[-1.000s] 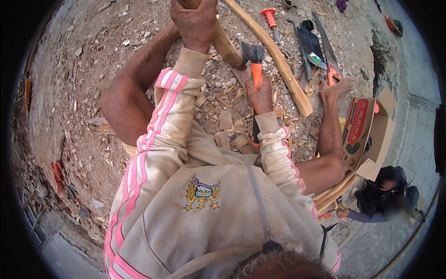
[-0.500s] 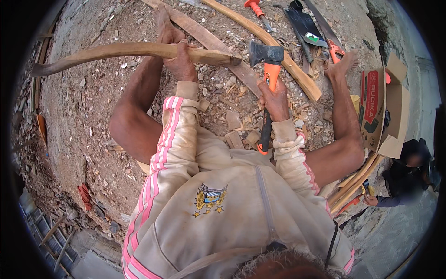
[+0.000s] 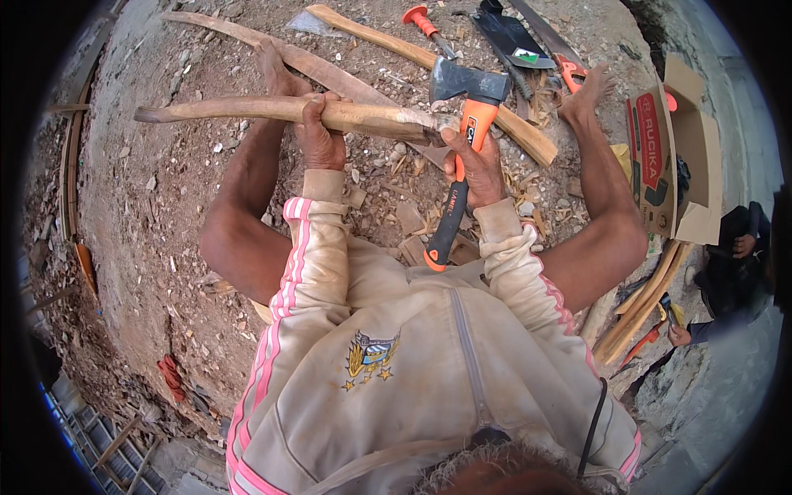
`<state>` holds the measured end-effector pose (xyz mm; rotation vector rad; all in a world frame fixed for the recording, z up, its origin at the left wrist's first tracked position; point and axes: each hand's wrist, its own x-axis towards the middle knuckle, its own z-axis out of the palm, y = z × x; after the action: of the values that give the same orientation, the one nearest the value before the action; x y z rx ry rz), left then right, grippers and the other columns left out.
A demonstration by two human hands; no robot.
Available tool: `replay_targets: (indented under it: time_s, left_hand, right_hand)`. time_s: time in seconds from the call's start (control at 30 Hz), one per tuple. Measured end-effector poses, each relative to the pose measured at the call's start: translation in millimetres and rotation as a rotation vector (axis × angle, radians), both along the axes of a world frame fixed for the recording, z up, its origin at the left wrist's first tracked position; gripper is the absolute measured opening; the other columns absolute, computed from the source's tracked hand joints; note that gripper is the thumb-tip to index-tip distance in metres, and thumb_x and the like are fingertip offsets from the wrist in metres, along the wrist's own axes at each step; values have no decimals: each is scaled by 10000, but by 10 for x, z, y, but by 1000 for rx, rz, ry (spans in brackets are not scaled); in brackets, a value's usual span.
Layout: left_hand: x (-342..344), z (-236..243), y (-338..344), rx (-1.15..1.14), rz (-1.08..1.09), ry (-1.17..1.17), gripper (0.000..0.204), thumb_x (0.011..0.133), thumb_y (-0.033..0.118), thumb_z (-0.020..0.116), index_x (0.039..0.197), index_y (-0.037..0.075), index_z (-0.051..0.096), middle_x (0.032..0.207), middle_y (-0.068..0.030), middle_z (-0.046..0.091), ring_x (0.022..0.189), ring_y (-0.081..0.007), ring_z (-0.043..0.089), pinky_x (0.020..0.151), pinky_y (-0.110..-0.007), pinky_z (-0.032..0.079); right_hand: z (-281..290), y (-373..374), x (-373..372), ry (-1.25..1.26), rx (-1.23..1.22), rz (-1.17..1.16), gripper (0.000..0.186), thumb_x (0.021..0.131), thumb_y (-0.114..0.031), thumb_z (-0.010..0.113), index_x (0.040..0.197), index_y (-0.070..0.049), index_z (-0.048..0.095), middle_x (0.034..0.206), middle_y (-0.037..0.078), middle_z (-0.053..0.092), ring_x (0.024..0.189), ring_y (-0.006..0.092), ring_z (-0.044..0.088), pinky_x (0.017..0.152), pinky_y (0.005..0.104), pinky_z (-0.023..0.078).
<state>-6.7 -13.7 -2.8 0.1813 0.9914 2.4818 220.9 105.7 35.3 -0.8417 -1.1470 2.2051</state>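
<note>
My left hand [image 3: 320, 136] is wrapped round a long curved wooden handle [image 3: 247, 108], which lies across in front of me with its thick, rough-cut end to the right. My right hand [image 3: 477, 172] grips an axe [image 3: 469, 82] by its orange and black handle, just below the dark metal head. The axe leans, head up and butt toward my lap. Its head and my right thumb are close to the thick end of the wooden handle; I cannot tell whether they touch it. Wood chips [image 3: 410, 219] lie on the ground between my legs.
A plank [image 3: 330, 76] and a wooden pole [image 3: 528, 136] lie ahead. Farther off are an orange-gripped chisel [image 3: 422, 22], a flat black item [image 3: 507, 37] and a handsaw [image 3: 569, 70]. A cardboard box [image 3: 656, 157] stands right, near another person's hand [image 3: 678, 335].
The wooden handle has shifted right in the view, its thick end now closer to the axe and my right hand. The axe has tilted, its butt swinging left. Both hands keep their holds.
</note>
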Motion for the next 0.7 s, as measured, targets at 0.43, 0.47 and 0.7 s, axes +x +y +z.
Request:
replay_targets:
  time_s: [0.43, 0.47, 0.7]
  left_hand:
    - [603, 2064, -1143, -750, -707, 632, 633, 925, 536, 691, 1247, 0, 591, 1074, -114, 676, 956, -240, 702, 823, -360, 578]
    - [781, 2504, -1347, -837, -705, 830, 666, 883, 545, 731, 1261, 15, 592, 1103, -116, 672, 987, -254, 690, 866, -382, 561]
    - [1090, 2756, -1514, -1566, -108, 1646, 574, 794, 352, 830, 1238, 50, 629, 1003, -190, 713, 957, -357, 707, 833, -443, 536]
  right_hand:
    - [1313, 147, 354, 494, 186, -274, 315, 860, -198, 793, 995, -86, 531, 814, 41, 630, 579, 184, 684, 401, 239, 473]
    - [1446, 124, 365, 550, 214, -306, 275, 859, -176, 783, 934, -84, 536, 752, 44, 633, 534, 177, 665, 413, 256, 479]
    - [2227, 27, 670, 634, 478, -242, 292, 938, -287, 753, 1045, -76, 582, 794, 35, 651, 542, 108, 616, 455, 219, 485]
